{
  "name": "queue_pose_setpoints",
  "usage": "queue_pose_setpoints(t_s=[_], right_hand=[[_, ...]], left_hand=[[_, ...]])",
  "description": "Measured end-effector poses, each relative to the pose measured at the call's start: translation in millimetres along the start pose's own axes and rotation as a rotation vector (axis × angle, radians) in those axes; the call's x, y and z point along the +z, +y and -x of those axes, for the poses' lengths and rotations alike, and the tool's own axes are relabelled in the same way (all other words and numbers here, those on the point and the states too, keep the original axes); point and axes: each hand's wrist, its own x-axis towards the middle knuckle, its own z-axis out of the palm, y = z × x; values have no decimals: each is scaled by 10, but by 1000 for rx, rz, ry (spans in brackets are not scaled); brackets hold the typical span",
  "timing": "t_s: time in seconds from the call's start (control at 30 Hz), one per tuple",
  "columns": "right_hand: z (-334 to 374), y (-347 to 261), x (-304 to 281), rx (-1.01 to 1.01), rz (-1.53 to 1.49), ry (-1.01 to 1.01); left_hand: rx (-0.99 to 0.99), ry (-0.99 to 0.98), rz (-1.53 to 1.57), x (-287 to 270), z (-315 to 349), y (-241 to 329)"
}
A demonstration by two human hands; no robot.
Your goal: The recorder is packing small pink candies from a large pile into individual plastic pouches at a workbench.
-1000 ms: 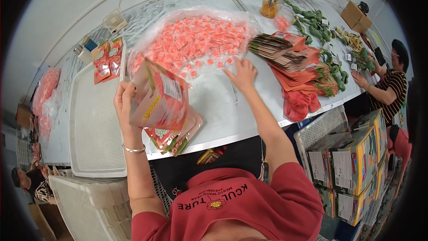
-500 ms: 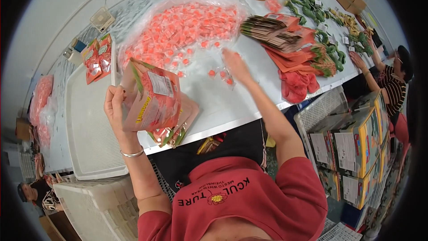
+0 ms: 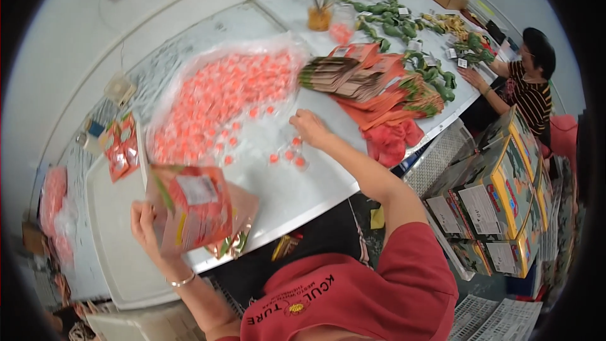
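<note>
My left hand (image 3: 144, 222) is closed on the edge of an orange-red printed pouch (image 3: 201, 205) with a white label. It holds the pouch up over the front edge of the table. Beneath it, another pouch (image 3: 243, 211) is partly covered. My right hand (image 3: 309, 129) hovers over the table with its fingers curled; whether anything is in them does not show. Just below that hand lie several loose pink wrapped candies (image 3: 290, 154). A big heap of the same wrapped candies (image 3: 221, 91) spreads on clear plastic beyond both hands.
Stacked flat pouches (image 3: 344, 79) and a red cloth (image 3: 391, 141) lie right of my right hand. A white tray (image 3: 110, 227) with red packets (image 3: 122, 151) is at left. Boxes (image 3: 486, 199) stand at right. A co-worker (image 3: 530, 88) handles green items (image 3: 394, 22) at far right.
The whole view has shifted, so the table sits lower and further left. My right hand has moved from beyond the loose candies to just above them, fingers curled. My left hand still holds the pouch.
</note>
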Motion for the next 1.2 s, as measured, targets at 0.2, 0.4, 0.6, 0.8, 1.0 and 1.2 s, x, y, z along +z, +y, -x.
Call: queue_pose_setpoints(t_s=[0.2, 0.4, 0.6, 0.8, 1.0, 1.2], right_hand=[[-725, 672, -1132, 213, -787, 458], [-1780, 2146, -1962, 198, -559, 951], [-2201, 3287, -1396, 386, 74, 923], [-2029, 3216, -745, 366, 76, 354], [-2102, 2845, -695, 322, -70, 65], [-2044, 2422, -580, 121, 5, 291]], left_hand=[[-41, 100, 125, -73, -108, -9], [170, 126, -524, -86, -269, -33], [-29, 265, -148, 67, -475, -76], [-156, 208, -97, 170, -571, -16], [85, 96, -530, 120, -476, -147], [280, 104, -529, -163, -231, 5]])
